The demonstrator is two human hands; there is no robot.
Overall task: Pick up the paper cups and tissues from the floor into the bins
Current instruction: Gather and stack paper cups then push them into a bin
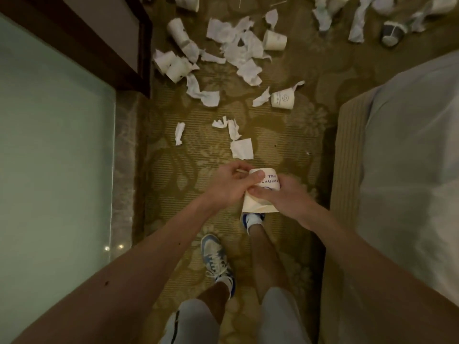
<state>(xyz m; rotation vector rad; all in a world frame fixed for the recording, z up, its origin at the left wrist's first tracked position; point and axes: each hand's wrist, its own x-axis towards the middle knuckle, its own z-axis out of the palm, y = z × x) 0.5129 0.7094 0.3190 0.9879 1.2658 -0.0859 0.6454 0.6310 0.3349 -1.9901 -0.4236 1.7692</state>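
Both hands hold a printed paper cup (260, 192). The left hand (231, 184) pinches its base; the right hand (283, 197) wraps its side. A square tissue (241, 148) lies just beyond the fingertips.

Cream cup (258, 194), olive floral carpet (206, 155)

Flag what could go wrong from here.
Both the left hand and right hand hold one white printed paper cup, so squeezing may crush it. The thin pale stick pinched by the left hand could slip unnoticed. The white tissue square lies just ahead; a step might trample it.
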